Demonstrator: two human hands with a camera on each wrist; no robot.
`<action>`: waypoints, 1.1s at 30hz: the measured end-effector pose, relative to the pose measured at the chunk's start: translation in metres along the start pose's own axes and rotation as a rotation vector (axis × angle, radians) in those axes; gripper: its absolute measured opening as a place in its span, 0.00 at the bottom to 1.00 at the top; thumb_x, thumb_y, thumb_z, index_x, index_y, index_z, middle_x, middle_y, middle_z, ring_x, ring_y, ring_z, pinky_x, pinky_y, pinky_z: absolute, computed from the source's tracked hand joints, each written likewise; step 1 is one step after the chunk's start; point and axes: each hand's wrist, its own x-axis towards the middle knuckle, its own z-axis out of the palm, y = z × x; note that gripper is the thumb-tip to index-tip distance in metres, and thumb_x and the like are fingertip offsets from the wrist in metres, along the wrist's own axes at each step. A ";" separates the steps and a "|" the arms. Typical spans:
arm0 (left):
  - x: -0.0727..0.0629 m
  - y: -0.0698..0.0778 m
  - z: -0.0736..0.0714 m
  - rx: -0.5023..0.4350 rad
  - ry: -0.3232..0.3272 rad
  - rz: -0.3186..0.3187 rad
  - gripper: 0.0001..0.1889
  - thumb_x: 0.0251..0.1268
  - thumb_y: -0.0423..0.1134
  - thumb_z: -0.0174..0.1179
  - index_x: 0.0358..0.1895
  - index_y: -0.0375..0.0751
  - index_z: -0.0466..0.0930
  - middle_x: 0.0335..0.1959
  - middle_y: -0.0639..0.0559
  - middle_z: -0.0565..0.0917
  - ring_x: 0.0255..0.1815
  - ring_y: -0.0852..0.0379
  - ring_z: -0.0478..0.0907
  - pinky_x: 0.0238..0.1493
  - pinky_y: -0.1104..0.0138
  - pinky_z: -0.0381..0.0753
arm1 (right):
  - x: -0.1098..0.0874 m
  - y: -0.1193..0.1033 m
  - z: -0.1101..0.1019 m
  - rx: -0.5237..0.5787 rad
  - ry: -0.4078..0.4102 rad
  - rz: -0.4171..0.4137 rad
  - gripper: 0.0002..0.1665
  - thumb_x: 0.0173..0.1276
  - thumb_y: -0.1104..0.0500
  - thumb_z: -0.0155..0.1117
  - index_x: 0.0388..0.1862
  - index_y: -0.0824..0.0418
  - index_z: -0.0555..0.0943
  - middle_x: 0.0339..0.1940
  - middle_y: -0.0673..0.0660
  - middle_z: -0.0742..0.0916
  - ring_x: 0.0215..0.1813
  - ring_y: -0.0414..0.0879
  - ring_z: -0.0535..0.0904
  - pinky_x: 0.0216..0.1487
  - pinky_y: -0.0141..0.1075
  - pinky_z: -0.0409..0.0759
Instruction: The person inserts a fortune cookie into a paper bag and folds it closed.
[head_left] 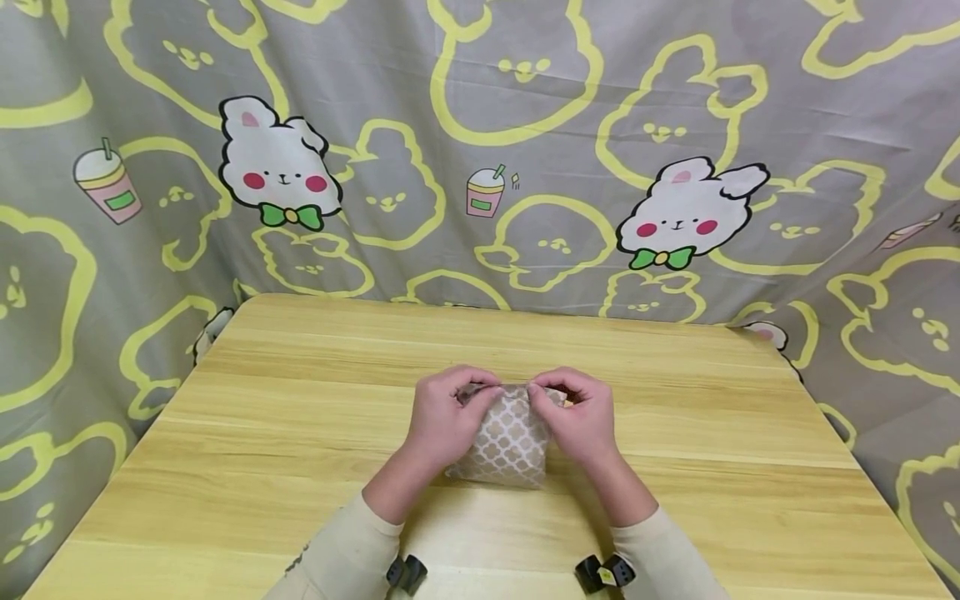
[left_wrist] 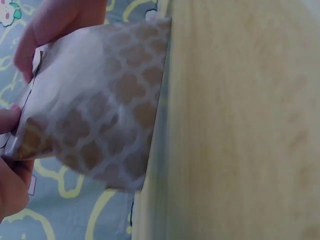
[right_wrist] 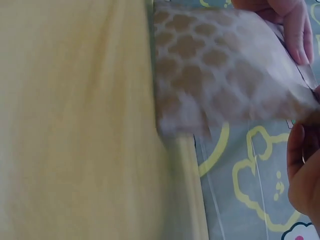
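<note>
A small flat bag (head_left: 506,446), brownish with a white lattice print, is held over the wooden table between both hands. At the bag's top left edge, my left hand (head_left: 448,410) pinches it between thumb and fingers. My right hand (head_left: 581,412) pinches the same edge a short way to the right. The left wrist view has the bag (left_wrist: 107,102) spread between the two hands, with a dark line along its pinched edge. From the right wrist, the bag (right_wrist: 210,67) looks slightly blurred. Whatever may be inside it is hidden.
Below the hands lies a light wood table (head_left: 300,467) with rounded far corners. A grey curtain (head_left: 420,108) printed with yellow outlines and white rabbits hangs behind it and along both sides. Dark wrist devices (head_left: 407,572) show at the sleeves.
</note>
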 end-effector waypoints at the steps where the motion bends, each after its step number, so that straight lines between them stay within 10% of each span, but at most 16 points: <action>1: 0.000 0.000 -0.001 0.001 0.018 0.002 0.04 0.57 0.27 0.72 0.34 0.38 0.88 0.32 0.52 0.87 0.34 0.59 0.85 0.38 0.68 0.82 | 0.001 0.000 -0.001 -0.004 0.010 -0.005 0.07 0.53 0.82 0.65 0.24 0.74 0.84 0.24 0.65 0.85 0.30 0.40 0.80 0.33 0.28 0.77; 16: 0.006 -0.004 -0.014 -0.030 0.140 -0.083 0.05 0.55 0.26 0.73 0.32 0.39 0.88 0.29 0.53 0.88 0.29 0.58 0.84 0.25 0.69 0.78 | 0.008 -0.001 -0.018 0.001 0.100 -0.031 0.07 0.54 0.84 0.61 0.25 0.77 0.81 0.21 0.63 0.83 0.25 0.37 0.78 0.30 0.28 0.77; 22: 0.005 -0.006 -0.011 -0.065 0.078 -0.038 0.05 0.54 0.26 0.73 0.32 0.38 0.88 0.31 0.53 0.88 0.32 0.56 0.85 0.33 0.65 0.82 | 0.003 -0.004 -0.007 -0.008 -0.077 0.002 0.11 0.57 0.79 0.68 0.40 0.76 0.83 0.33 0.65 0.86 0.34 0.39 0.81 0.33 0.32 0.79; 33: 0.008 0.001 -0.011 -0.002 -0.114 0.082 0.01 0.62 0.32 0.69 0.34 0.39 0.88 0.33 0.55 0.86 0.35 0.62 0.82 0.37 0.69 0.81 | -0.002 0.034 -0.003 0.046 -0.205 -0.114 0.09 0.59 0.76 0.71 0.34 0.65 0.89 0.32 0.61 0.89 0.34 0.47 0.85 0.35 0.33 0.80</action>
